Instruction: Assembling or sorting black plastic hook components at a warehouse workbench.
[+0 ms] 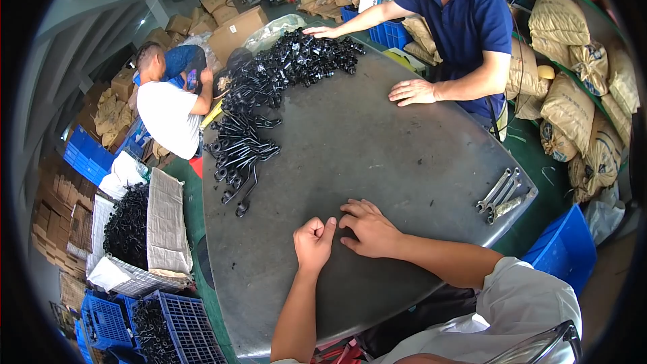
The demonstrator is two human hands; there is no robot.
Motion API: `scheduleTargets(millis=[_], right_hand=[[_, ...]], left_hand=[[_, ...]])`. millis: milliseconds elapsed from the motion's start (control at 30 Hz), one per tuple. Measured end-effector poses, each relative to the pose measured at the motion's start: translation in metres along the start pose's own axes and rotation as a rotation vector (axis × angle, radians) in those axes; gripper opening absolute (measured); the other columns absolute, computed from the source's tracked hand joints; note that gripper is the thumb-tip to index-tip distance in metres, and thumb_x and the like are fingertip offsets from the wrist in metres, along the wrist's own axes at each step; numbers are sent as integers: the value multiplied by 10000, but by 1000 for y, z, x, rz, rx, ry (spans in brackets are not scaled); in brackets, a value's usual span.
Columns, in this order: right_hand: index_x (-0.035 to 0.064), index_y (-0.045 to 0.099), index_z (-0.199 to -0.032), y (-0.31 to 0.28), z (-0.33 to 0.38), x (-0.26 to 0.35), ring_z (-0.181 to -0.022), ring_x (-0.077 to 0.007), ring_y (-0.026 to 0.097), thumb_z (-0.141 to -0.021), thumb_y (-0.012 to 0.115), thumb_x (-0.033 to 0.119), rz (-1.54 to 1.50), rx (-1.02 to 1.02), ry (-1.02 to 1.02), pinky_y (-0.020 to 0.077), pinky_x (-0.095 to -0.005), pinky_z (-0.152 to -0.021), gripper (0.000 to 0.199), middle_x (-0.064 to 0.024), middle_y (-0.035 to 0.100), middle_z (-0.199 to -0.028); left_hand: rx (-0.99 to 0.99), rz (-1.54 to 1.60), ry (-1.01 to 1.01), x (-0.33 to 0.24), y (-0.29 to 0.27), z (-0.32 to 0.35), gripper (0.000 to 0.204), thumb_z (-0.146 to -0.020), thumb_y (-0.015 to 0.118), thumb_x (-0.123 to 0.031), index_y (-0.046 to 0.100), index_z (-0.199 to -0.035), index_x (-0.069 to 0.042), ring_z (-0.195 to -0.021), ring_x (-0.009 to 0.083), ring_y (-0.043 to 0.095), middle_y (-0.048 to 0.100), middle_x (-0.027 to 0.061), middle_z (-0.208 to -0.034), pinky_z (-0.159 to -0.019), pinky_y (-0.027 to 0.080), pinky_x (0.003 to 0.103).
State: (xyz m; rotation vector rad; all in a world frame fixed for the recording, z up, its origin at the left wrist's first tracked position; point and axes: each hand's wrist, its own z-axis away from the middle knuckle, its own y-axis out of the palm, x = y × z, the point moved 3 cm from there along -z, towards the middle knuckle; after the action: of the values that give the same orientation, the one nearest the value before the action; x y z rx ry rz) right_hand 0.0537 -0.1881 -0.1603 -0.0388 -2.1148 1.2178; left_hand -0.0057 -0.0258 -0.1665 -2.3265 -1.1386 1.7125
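On the grey metal tabletop, near its front edge, my two hands rest side by side. My left hand is curled into a fist with the thumb up, and nothing shows in it. Beside it my right hand lies palm down with bent, parted fingers and holds nothing. Ahead and to the left spreads a heap of black metal parts. Black rod-like pieces with ring ends lie at its near end. Several silver wrenches sit at the table's right corner.
Across the table a person in a navy shirt has one hand by the heap, the other flat. A person in white sits at the left. Around stand a lined crate of black parts, blue crates, a blue bin and shelved sacks.
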Motion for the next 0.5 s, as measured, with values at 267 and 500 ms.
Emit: scheduleTargets(millis=[267,500], right_hand=[[47,660,-1076,-1,0,1,-1400,-406,414,-836,755,227,-12,-3,1,290,-541,-1184,315,-219,535,-1383],[55,657,-1094,-1,-1,1,-1398,-404,418,-833,762,227,5,5,0,298,-547,-1183,329,-208,538,-1384]], left_hand=[[-8,3,3,-1,0,-1,540,-905,758,-156,315,-612,-58,-509,103,251,286,17,-519,-438,244,326],[0,9,-13,-2,0,0,556,-916,751,-122,279,-624,-89,-565,60,247,273,-47,-569,-455,222,284]])
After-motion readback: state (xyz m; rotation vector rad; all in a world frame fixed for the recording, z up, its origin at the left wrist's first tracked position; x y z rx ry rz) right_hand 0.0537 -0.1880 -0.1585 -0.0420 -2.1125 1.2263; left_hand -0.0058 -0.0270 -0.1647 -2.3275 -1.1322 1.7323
